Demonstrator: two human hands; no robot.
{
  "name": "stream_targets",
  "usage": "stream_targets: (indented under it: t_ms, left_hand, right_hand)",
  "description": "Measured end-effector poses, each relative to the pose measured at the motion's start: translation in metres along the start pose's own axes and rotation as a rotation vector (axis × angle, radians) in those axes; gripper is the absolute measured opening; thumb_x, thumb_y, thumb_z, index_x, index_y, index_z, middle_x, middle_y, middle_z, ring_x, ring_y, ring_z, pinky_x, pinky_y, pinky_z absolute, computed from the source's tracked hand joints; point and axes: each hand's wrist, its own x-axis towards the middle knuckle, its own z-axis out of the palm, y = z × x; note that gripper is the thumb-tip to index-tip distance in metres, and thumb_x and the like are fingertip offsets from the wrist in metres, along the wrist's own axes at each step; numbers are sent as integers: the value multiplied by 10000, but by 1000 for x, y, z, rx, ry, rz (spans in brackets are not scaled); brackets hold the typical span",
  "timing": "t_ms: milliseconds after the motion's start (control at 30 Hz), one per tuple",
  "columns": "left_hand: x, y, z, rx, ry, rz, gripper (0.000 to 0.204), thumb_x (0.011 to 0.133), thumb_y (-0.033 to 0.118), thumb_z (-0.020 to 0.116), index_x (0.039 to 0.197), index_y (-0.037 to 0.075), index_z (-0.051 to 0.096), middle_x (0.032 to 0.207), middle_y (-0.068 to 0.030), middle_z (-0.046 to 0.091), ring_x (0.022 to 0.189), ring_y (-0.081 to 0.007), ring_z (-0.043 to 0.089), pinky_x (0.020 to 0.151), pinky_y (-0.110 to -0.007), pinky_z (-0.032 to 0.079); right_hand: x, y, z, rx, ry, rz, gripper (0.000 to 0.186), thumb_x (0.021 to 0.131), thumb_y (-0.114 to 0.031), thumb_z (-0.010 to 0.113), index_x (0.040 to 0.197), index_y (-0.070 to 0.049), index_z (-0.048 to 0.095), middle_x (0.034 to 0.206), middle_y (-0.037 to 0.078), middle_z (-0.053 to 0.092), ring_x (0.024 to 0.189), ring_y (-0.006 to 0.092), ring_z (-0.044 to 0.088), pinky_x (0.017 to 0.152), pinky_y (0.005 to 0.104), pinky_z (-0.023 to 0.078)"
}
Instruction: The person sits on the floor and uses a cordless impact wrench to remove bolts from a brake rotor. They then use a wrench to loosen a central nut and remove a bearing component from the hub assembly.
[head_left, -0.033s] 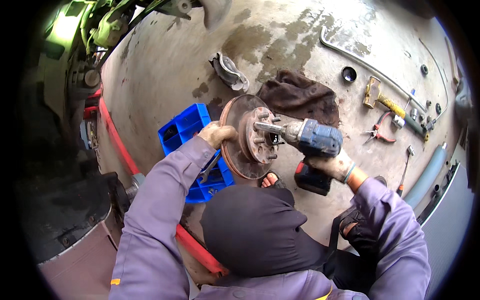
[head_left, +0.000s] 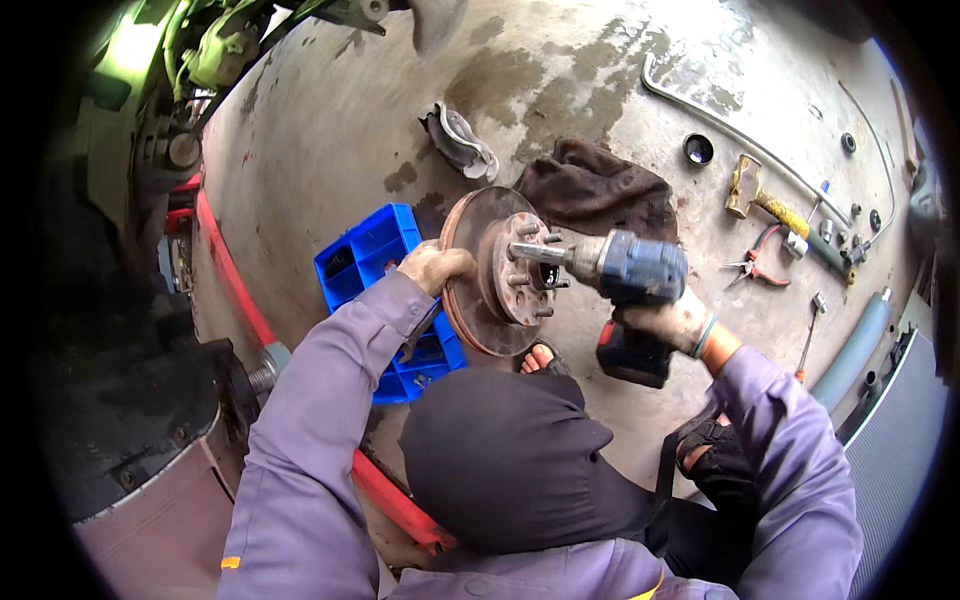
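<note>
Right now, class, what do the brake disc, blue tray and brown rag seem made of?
Brake disc: probably iron or steel, dull, rusty rim.
Blue tray: likely plastic, smooth, evenly coloured, thin dividers.
Brown rag: apparently fabric, matte, soft folds; fibre unclear.

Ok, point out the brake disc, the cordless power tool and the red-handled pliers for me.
Brake disc [head_left: 482,314]: head view, on its dark flat face.
Cordless power tool [head_left: 645,268]: head view, on its blue body.
Red-handled pliers [head_left: 754,265]: head view, near the pivot.

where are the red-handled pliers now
In the head view, the red-handled metal pliers lie at right on the grey floor, below the yellow-handled hammer.
</note>
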Motion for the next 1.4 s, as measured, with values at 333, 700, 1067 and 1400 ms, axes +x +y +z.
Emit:
stream_targets:
  t_ms: [333,700,1067,1400]
  left_hand:
    - [10,-59,-16,605,8,447,161,801,191,674,932,153,758,929,-203,718,850,-406,700,752,-440,561]
    - [10,-44,-11,776,21,509,140,796,134,680,913,150,755,897,-203,728,849,-389,711,744,-452,571]
    - [10,-35,-7,201,46,165,260,794,151,659,944,-44,744,902,-163,748,830,-247,727,761,-355,579]
    - [-13,8,62,469,90,70,451,773,353,700,1050,-1,738,983,-250,743,930,-367,736,836,-431,565]
  right_hand:
    - [-7,-10,18,625,-69,529,321,805,-76,761,1114,-9,701,907,42,693,792,137,658,684,313,569]
    - [-6,16,17,230,-23,326,320,810,-156,796,1101,-45,720,951,65,732,853,164,666,786,356,569]
    - [-34,28,-24,457,-85,392,298,840,-95,729,1134,-60,695,965,21,685,914,140,643,777,335,563]
    - [-96,128,-77,900,332,950,222,884,-177,735,1065,-67,666,838,48,634,765,206,662,732,388,568]
